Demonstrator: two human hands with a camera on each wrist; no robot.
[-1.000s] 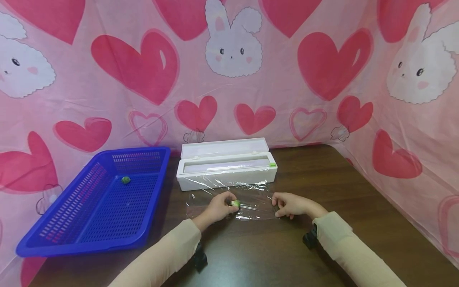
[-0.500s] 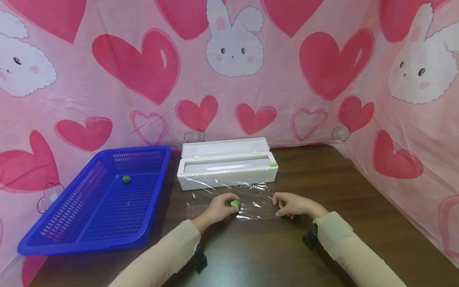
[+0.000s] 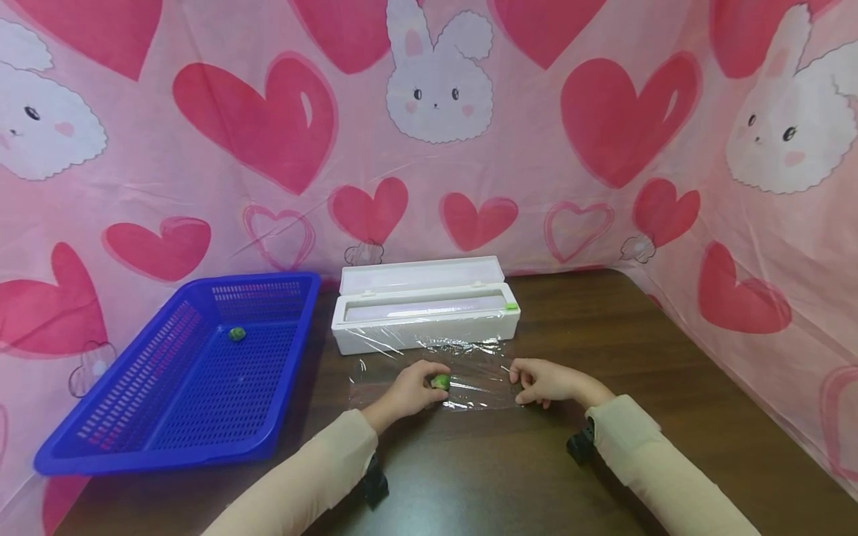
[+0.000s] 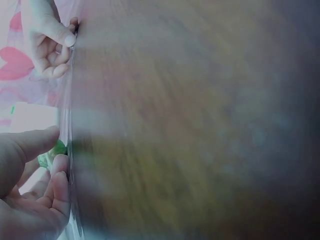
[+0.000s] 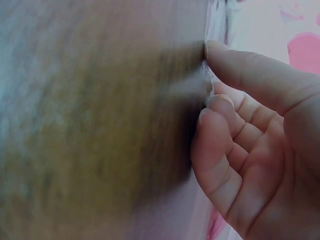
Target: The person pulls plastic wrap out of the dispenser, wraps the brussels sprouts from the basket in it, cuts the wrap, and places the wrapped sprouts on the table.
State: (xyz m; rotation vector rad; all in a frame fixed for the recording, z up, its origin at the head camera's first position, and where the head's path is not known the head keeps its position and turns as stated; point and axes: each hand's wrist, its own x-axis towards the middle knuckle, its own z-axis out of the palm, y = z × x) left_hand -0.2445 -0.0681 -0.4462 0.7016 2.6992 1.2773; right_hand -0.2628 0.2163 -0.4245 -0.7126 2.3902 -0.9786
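A small green Brussels sprout (image 3: pixel 440 382) sits on a stretched sheet of cling film (image 3: pixel 469 383) in the head view. My left hand (image 3: pixel 412 387) curves round it, thumb on the near side and index finger on the far side. The left wrist view shows the sprout (image 4: pixel 59 148) between thumb and fingers, partly hidden by them. At the film's right edge, my right hand (image 3: pixel 546 381) holds the film with thumb and curled fingers. In the right wrist view the right hand (image 5: pixel 250 135) has its fingertips at the film's crinkled edge.
Behind the hands stands an open white cling film box (image 3: pixel 429 331) with a green slider (image 3: pixel 512 306); the film runs out over its front. A blue plastic basket (image 3: pixel 264 402) at left holds another Brussels sprout (image 3: pixel 237 334). All rest on a brown wooden table (image 3: pixel 603 327).
The Brussels sprout has turned, with its pale base now less visible. My left index finger has lifted slightly away from it. The right hand stays in place.
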